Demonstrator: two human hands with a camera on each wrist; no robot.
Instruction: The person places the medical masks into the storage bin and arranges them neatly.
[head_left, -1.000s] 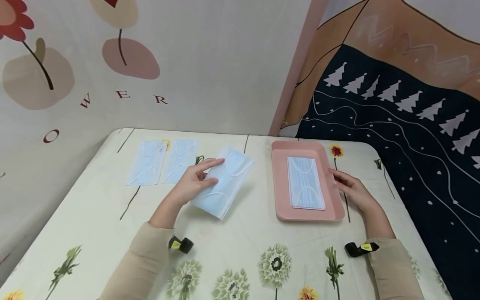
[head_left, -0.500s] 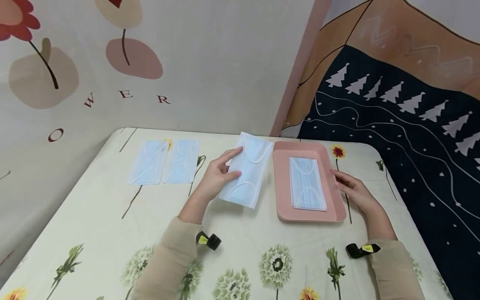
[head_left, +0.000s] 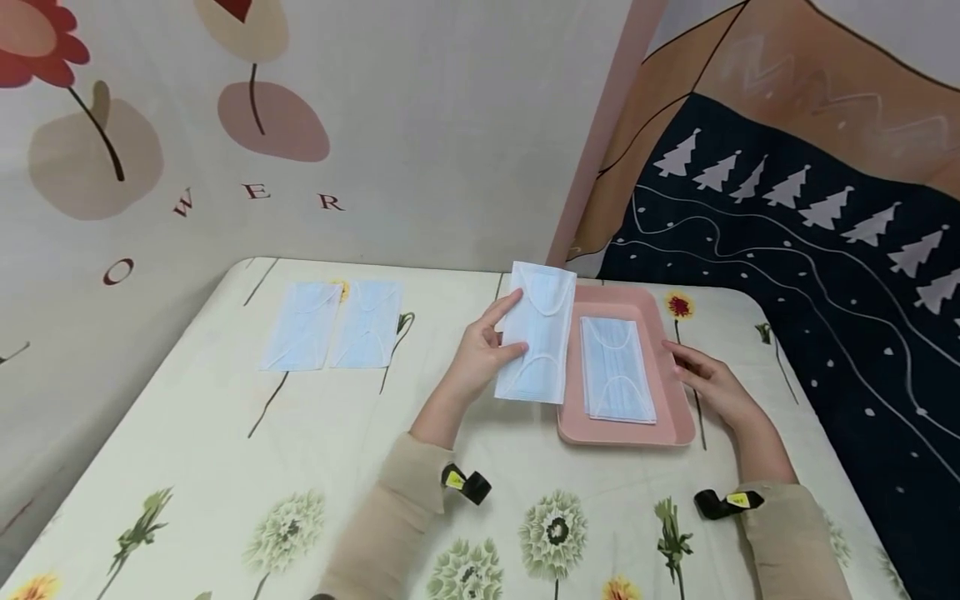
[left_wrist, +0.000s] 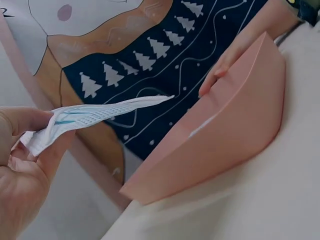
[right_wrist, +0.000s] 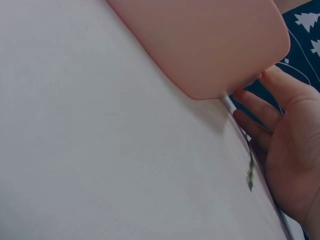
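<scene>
pinching mask (head_left: 537,333) w/ l hand (head_left: 478,354) nr tray (head_left: 626,434); r hand (head_left: 714,385), fingers loose, touching it

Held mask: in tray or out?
Out: left wrist view shows the held mask pinched in the left hand, with a gap to the tray.

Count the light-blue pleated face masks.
4 plainly visible: two masks on the white floral tablecloth, one in the left hand, one in the pink rectangular tray, apparently more beneath.
</scene>
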